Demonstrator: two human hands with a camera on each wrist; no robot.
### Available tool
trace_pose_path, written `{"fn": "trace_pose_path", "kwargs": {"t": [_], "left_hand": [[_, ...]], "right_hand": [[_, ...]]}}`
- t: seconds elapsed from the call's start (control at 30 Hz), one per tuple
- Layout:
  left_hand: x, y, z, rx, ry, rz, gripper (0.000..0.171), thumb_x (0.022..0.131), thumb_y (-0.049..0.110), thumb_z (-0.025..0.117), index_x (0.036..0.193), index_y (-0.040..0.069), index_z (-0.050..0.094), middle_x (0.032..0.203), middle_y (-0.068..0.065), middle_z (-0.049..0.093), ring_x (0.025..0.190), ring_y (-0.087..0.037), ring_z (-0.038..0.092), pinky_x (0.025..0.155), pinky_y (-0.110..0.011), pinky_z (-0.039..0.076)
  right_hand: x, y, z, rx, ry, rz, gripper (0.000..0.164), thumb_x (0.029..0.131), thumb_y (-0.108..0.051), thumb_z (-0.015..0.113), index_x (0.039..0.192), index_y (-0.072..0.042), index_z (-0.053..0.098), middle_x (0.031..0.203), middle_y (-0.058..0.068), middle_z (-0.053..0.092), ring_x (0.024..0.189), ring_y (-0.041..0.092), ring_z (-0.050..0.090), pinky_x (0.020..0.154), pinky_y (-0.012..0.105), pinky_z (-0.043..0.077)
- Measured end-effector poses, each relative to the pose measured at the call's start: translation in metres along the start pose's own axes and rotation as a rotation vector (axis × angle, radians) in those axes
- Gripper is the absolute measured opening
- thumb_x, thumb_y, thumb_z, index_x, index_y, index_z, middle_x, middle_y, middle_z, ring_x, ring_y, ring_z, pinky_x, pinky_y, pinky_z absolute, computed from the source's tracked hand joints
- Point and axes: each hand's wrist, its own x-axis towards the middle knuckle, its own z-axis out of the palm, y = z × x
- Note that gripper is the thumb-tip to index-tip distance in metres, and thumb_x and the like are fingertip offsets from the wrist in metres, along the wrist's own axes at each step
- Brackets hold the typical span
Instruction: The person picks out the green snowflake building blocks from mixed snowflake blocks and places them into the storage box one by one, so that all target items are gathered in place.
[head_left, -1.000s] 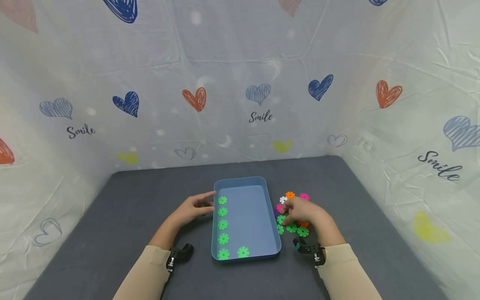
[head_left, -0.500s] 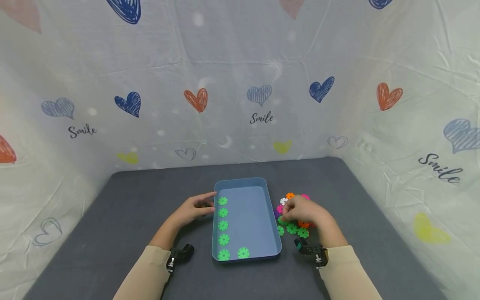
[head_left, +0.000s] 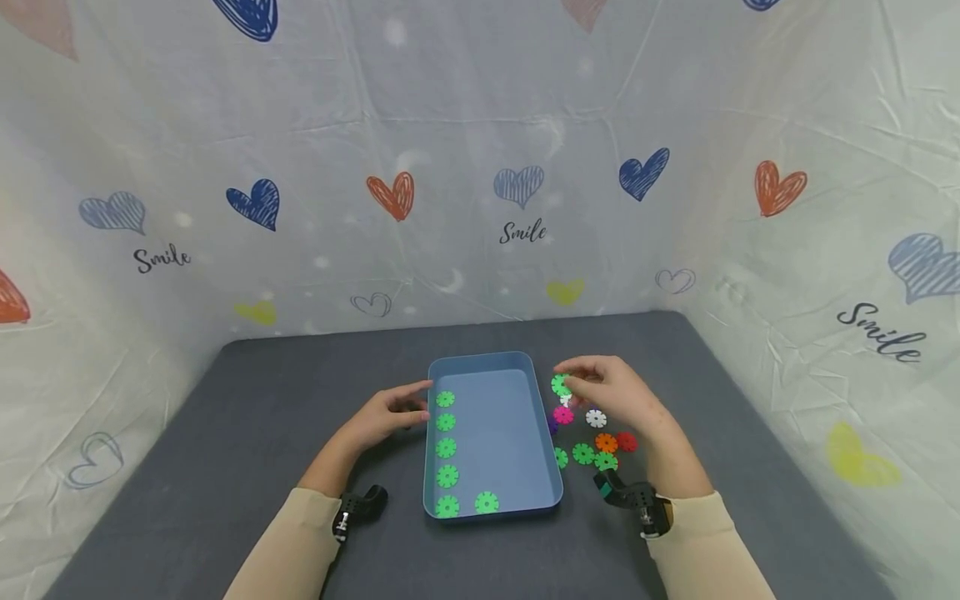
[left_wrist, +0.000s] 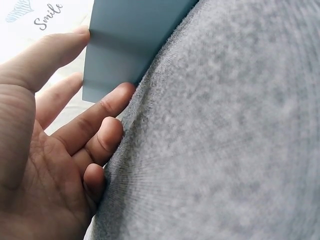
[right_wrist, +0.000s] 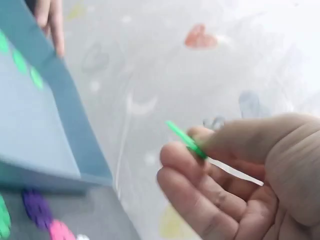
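My right hand (head_left: 611, 390) pinches a green notched disc (head_left: 559, 384) between thumb and fingertips, raised over the loose pieces. Seen edge-on in the right wrist view, the green disc (right_wrist: 186, 139) sticks out past the fingertips. To the left, my left hand (head_left: 386, 414) rests against the outer left wall of a blue tray (head_left: 498, 433). Its fingertips touch the tray wall (left_wrist: 120, 50) in the left wrist view, and the lower fingers lie on the cloth. Along the tray's left side runs a column of green discs (head_left: 446, 448), with another green disc (head_left: 487, 502) at the front.
Right of the tray lie loose notched discs: a pink one (head_left: 563, 415), a white one (head_left: 596, 418), an orange one (head_left: 606, 442), a red one (head_left: 627, 442) and several green ones (head_left: 582, 454). A purple disc (right_wrist: 37, 209) lies close to the tray. Grey cloth (head_left: 337, 358) covers the table.
My right hand has lifted a green disc from the pile and moved away from me with it, uncovering the white, orange and red discs. The left hand and the tray hold their places.
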Motion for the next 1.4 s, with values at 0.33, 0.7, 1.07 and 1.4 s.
{"fn": "trace_pose_path", "kwargs": {"t": [0.33,0.7,1.07,1.4], "left_hand": [[0.001,-0.002,0.000,0.014,0.002,-0.007,0.063,0.096,0.024,0.075,0.152,0.008,0.051,0.118,-0.012,0.069,0.096,-0.023,0.062,0.080,-0.040,0.050],[0.000,-0.004,0.000,0.032,0.012,0.001,0.062,0.097,0.023,0.075,0.152,0.007,0.051,0.117,-0.012,0.070,0.092,-0.021,0.061,0.077,-0.037,0.050],[0.000,0.000,0.000,0.014,0.010,-0.015,0.062,0.096,0.023,0.076,0.151,0.008,0.052,0.116,-0.013,0.070,0.089,-0.022,0.061,0.076,-0.038,0.050],[0.002,-0.002,0.001,0.034,0.026,-0.025,0.062,0.095,0.027,0.077,0.151,0.012,0.054,0.114,-0.008,0.070,0.090,-0.022,0.062,0.077,-0.036,0.050]], "right_hand": [[0.001,-0.025,0.042,0.205,0.019,0.017,0.040,0.101,-0.004,0.063,0.141,0.000,0.060,0.137,0.020,0.062,0.104,0.031,0.071,0.089,0.042,0.056],[0.011,-0.015,0.099,0.038,-0.095,-0.067,0.034,0.090,0.000,0.077,0.124,0.000,0.072,0.104,0.007,0.070,0.081,0.016,0.063,0.071,0.029,0.052],[0.008,0.001,0.134,-0.353,-0.217,-0.095,0.025,0.079,-0.009,0.089,0.102,-0.008,0.081,0.066,-0.007,0.050,0.064,0.007,0.044,0.061,0.026,0.037],[0.006,0.000,0.131,-0.416,-0.242,-0.089,0.028,0.082,-0.013,0.088,0.109,-0.011,0.081,0.066,-0.006,0.050,0.062,0.008,0.044,0.057,0.027,0.035]]}}
